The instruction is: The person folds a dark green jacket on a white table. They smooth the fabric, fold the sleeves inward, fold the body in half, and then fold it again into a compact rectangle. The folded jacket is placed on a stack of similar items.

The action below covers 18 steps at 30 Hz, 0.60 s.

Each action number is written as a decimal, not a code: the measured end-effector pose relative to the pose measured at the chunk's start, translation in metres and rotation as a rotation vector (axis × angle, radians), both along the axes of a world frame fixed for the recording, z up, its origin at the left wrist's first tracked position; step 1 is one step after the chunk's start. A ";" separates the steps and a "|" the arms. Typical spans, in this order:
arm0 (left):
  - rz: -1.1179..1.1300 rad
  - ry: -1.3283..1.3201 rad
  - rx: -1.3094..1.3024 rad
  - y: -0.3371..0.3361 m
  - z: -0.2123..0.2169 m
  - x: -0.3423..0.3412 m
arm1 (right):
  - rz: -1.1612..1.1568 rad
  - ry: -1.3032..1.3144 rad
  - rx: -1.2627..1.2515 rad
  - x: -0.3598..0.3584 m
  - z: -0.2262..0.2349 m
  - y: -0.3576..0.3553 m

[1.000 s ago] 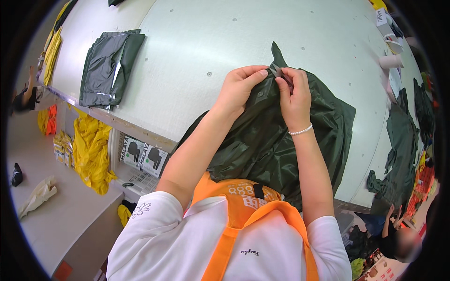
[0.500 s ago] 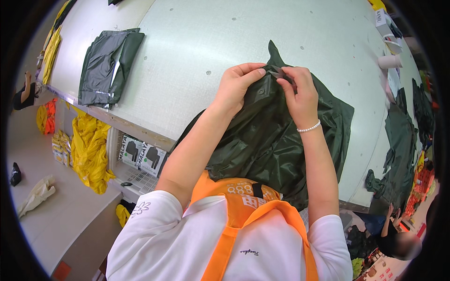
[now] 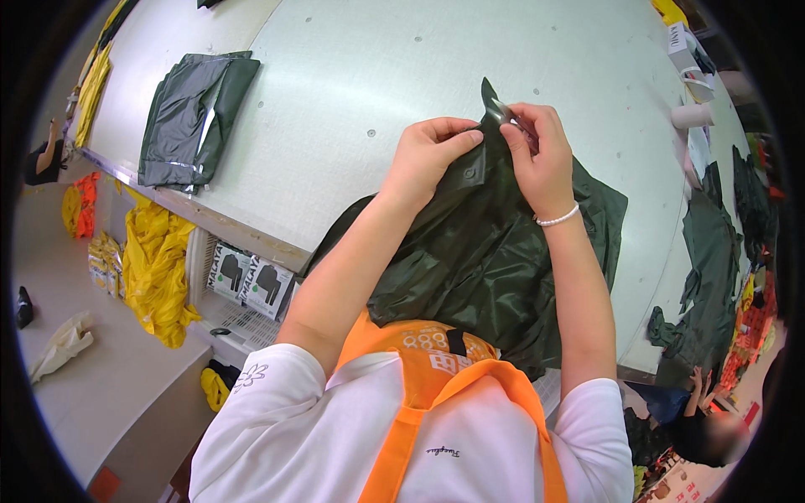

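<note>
A dark green, shiny rainwear garment (image 3: 470, 251) lies crumpled over the table edge in front of me and against my orange apron (image 3: 436, 344). My left hand (image 3: 432, 155) pinches its upper edge between thumb and fingers, just above a round snap button (image 3: 470, 173). A pointed strip of the cloth (image 3: 489, 94) sticks up between my hands. In my right hand (image 3: 541, 155) is a small silvery tool (image 3: 503, 111) that looks like thread snips, mostly hidden by the fingers. Its tip meets the cloth close to the strip.
A stack of folded dark green garments (image 3: 197, 117) lies at the left on the pale metal table (image 3: 335, 67). Below the table edge are boxes (image 3: 247, 277) in a white crate and yellow garments (image 3: 155, 272). More dark garments (image 3: 708, 251) and a white roll (image 3: 692, 116) are at the right.
My right hand has shifted slightly right and turned, carrying the silvery tool up along the pointed strip. My left hand keeps its pinch, having moved a little right and down.
</note>
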<state>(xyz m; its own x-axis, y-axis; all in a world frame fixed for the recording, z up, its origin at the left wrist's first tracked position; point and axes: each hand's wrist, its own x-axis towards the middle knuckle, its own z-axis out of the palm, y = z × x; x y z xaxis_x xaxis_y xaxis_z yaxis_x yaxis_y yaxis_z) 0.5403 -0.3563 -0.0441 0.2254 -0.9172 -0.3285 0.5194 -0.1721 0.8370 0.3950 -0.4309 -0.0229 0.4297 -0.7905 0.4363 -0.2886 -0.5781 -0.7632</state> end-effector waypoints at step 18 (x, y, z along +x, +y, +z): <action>0.259 -1.068 -0.348 0.007 -0.005 -0.050 | 0.112 0.273 0.286 -0.024 0.019 -0.008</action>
<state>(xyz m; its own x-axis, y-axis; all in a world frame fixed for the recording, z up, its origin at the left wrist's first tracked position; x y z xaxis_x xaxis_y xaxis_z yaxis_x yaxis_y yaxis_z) 0.4902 -0.3490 -0.0487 0.4306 -0.8064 0.4053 -0.4971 0.1629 0.8523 0.3709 -0.4392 -0.0043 0.5900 -0.8049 0.0636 -0.4500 -0.3932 -0.8018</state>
